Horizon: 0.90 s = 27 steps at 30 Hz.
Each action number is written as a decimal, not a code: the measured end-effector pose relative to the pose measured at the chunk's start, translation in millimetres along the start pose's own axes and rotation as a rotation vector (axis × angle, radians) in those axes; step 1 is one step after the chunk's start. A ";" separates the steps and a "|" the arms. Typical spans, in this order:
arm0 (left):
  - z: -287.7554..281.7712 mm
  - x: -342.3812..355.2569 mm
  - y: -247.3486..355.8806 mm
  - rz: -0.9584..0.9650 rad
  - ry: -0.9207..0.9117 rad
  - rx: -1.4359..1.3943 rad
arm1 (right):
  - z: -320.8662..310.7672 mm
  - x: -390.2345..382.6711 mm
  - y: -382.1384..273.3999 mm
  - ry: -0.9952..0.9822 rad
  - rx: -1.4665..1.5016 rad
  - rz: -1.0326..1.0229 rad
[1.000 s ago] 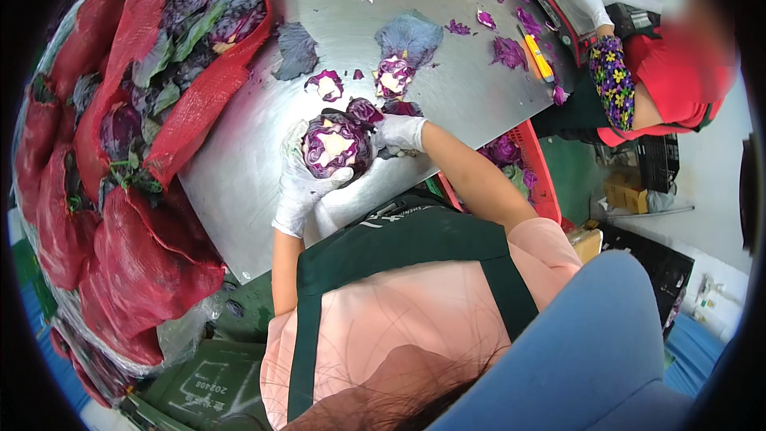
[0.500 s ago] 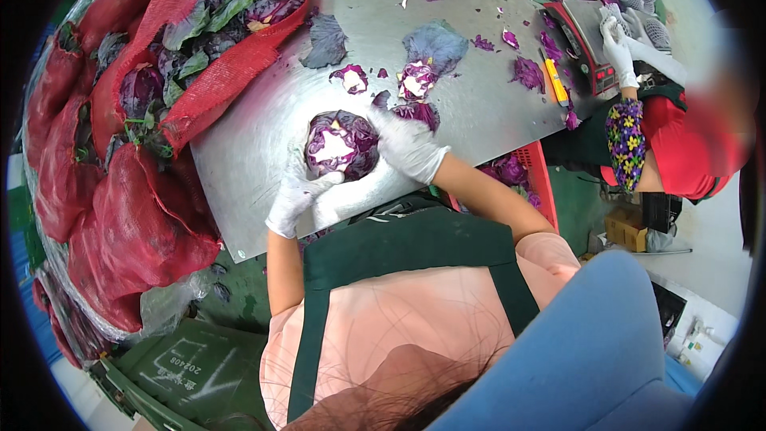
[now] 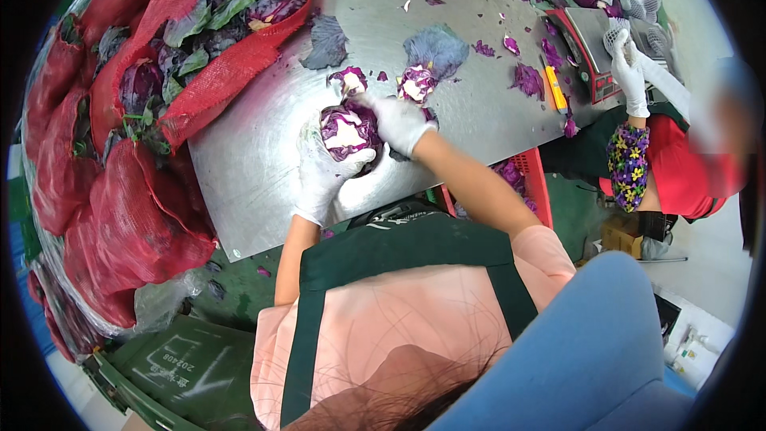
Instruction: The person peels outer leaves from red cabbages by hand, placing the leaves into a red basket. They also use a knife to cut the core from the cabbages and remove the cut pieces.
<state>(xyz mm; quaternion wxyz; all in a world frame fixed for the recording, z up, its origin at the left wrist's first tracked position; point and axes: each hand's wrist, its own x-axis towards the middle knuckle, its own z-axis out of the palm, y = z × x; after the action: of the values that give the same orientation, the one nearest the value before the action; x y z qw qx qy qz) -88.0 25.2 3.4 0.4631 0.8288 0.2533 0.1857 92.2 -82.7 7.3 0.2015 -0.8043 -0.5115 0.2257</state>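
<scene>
A trimmed red cabbage [image 3: 349, 129], its pale cut base facing up, sits on the metal table [image 3: 263, 140] in front of me. My white-gloved left hand [image 3: 321, 169] is wrapped round its left and near side, thumb across the front. The gloved right hand [image 3: 396, 121] closes on its upper right edge, with the fingertips partly hidden. Just beyond lie a cut-off cabbage stump [image 3: 349, 80] and a second stump [image 3: 416, 82] against a loose outer leaf [image 3: 436, 49]. Dark leaf pieces show partly under my right hand.
Red mesh sacks [image 3: 144, 219] of cabbages crowd the left. A yellow utility knife [image 3: 555, 88] lies near a scale [image 3: 586, 56] on the right, where a co-worker's gloved hand [image 3: 630, 76] holds white netting. A red crate [image 3: 536, 191] stands below the table edge.
My right hand has moved left and closed in over the cabbage's upper edge. The cabbage has shifted slightly right and up, with my left hand reaching further round it.
</scene>
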 end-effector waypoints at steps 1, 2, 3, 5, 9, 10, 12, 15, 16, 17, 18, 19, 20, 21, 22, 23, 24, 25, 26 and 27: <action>-1.3 -4.6 0.5 0.054 0.079 0.091 | -13.9 8.0 12.8 -0.119 0.086 0.185; -9.8 -5.4 -1.7 0.020 -0.036 0.018 | -27.6 21.1 26.9 -0.232 0.178 0.361; -17.4 -5.4 -4.7 -0.024 -0.152 -0.054 | -26.1 29.2 35.0 -0.301 0.196 0.466; -10.8 -0.7 -7.2 0.003 -0.198 -0.101 | 38.8 37.5 137.7 -0.287 0.091 0.470; -37.3 -3.6 -12.0 -0.062 -0.151 0.024 | 13.1 13.1 51.2 0.248 0.075 0.121; -34.4 -2.1 -8.2 -0.101 -0.141 -0.161 | 24.0 8.7 48.9 0.247 0.160 0.079; -29.3 -7.1 -7.7 -0.189 -0.079 -0.409 | -1.7 -16.5 -8.5 0.186 -0.027 -0.082; -11.6 -8.1 3.5 -0.194 -0.002 -0.423 | 5.2 -23.0 -9.5 0.133 0.042 -0.162; -6.8 -6.1 8.8 -0.175 0.032 -0.326 | 7.5 -22.0 -7.9 0.145 0.000 -0.174; -2.7 -3.5 13.2 -0.144 0.073 -0.151 | 12.5 -21.2 -5.2 0.157 -0.042 -0.186; 0.4 -0.2 15.9 -0.106 0.113 0.019 | 9.9 -21.3 -8.6 0.173 -0.091 -0.195; 0.5 2.6 18.6 -0.130 0.077 0.058 | 0.4 -22.1 -14.2 -0.009 -0.140 -0.102; -0.4 5.4 22.1 -0.153 0.041 0.098 | 0.9 -20.5 -13.9 0.013 -0.169 -0.110; -0.1 4.5 23.5 -0.185 0.006 0.140 | 0.1 -20.1 -18.4 0.029 -0.194 -0.120; 5.9 4.2 18.0 -0.142 0.063 0.185 | -1.0 -18.8 -24.0 0.044 -0.219 -0.131; 15.4 4.6 8.0 -0.099 0.119 0.230 | -3.2 -13.0 -30.5 -0.031 -0.257 -0.027; 20.0 7.1 6.1 -0.054 0.174 0.274 | -5.5 -5.2 -28.9 0.045 -0.278 -0.083; 18.0 9.3 5.2 -0.067 0.133 0.198 | -8.7 -1.5 -27.5 0.022 -0.271 -0.097; 16.5 13.7 -2.1 -0.089 0.116 0.198 | -12.4 0.9 -26.7 -0.001 -0.263 -0.113; 14.0 16.7 -10.8 -0.117 0.106 0.201 | -28.8 3.9 -43.9 -0.058 -0.247 -0.098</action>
<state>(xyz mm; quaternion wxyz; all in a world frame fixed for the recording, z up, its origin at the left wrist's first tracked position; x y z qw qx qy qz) -69.7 30.5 -11.7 0.3738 0.8438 0.3428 0.1755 78.0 -64.4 54.6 0.0967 -0.7901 -0.5798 0.1739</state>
